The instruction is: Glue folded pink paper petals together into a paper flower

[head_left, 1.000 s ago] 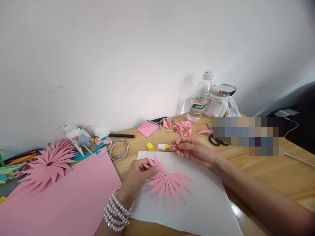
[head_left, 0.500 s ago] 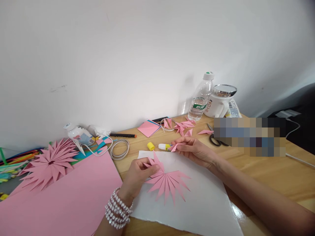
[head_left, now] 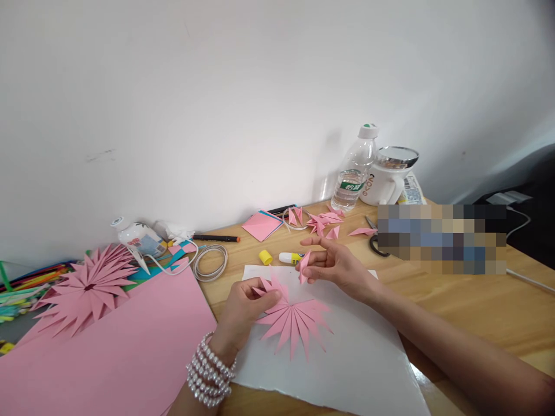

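My left hand [head_left: 250, 303], with a pearl bracelet at the wrist, pinches the left side of a pink folded-paper star [head_left: 295, 326]. The star's pointed pieces fan out over a white sheet [head_left: 347, 358], with a gap at its upper right. Between the thumb and fingers of my right hand [head_left: 333, 267] is a single pink folded paper piece [head_left: 305, 267], held upright above that gap. Behind it lies an uncapped glue stick [head_left: 288, 257], partly hidden by the fingers. Its yellow cap [head_left: 265, 257] stands to the left.
Loose pink folded pieces [head_left: 321, 222] lie at the back near a water bottle [head_left: 350, 173] and a white mug [head_left: 385, 182]. Scissors [head_left: 378, 245] are at right. To the left are a finished pink star [head_left: 89, 286], large pink paper [head_left: 130, 346] and a coiled cable [head_left: 211, 263].
My right hand has turned the small folded piece from lying flat to upright and brought it slightly lower, with its index finger now lifted. My left hand stays on the star.
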Motion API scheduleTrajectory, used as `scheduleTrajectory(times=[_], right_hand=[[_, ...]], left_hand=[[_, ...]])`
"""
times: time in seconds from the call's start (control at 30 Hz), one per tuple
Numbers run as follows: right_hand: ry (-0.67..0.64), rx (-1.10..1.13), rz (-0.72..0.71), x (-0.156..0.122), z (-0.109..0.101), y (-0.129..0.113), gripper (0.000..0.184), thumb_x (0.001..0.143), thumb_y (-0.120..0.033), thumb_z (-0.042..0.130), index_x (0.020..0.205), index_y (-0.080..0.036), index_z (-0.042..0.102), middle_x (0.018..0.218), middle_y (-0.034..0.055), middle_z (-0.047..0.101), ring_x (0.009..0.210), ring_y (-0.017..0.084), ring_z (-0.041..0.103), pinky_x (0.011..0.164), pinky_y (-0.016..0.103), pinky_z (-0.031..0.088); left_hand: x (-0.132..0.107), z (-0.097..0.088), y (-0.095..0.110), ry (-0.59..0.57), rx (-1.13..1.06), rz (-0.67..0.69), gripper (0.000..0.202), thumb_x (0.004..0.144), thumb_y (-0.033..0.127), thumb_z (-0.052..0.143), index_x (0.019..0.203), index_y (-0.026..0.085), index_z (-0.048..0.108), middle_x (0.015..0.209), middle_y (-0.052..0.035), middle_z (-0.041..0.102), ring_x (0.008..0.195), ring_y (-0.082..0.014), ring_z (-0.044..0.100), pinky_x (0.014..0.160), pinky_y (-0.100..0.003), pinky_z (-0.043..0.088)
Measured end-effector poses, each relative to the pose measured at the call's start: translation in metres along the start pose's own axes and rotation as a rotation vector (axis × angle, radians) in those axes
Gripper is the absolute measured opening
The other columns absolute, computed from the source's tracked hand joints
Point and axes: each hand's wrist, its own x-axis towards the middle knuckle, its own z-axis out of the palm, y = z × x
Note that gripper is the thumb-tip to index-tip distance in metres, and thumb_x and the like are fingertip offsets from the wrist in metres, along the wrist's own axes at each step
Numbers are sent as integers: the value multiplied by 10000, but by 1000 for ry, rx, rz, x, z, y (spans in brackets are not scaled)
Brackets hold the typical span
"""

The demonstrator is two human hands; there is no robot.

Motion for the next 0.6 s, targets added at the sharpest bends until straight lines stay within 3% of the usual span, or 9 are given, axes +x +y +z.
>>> scheduleTrajectory(times=[0.2, 0.6], right_hand=[[-48, -142, 24, -3, 4, 0, 338, 713, -309, 674, 992, -152, 568, 724, 41, 664, 641, 137, 594, 620, 288, 483], [-102, -159, -10, -7, 16, 2, 491, 734, -314, 648, 1187, -196, 497, 696, -8, 605, 593, 134, 612, 621, 309, 507]], left_hand=[[0, 0, -3, -37, 4, -23, 263, 618, 328, 713, 597, 128, 543, 519, 39, 472, 476, -62, 383, 470, -188, 267], [-2, 4, -1, -59, 35, 6, 284, 624, 329, 713, 590, 141, 502, 516, 59, 435, 471, -55, 351, 473, -184, 253]])
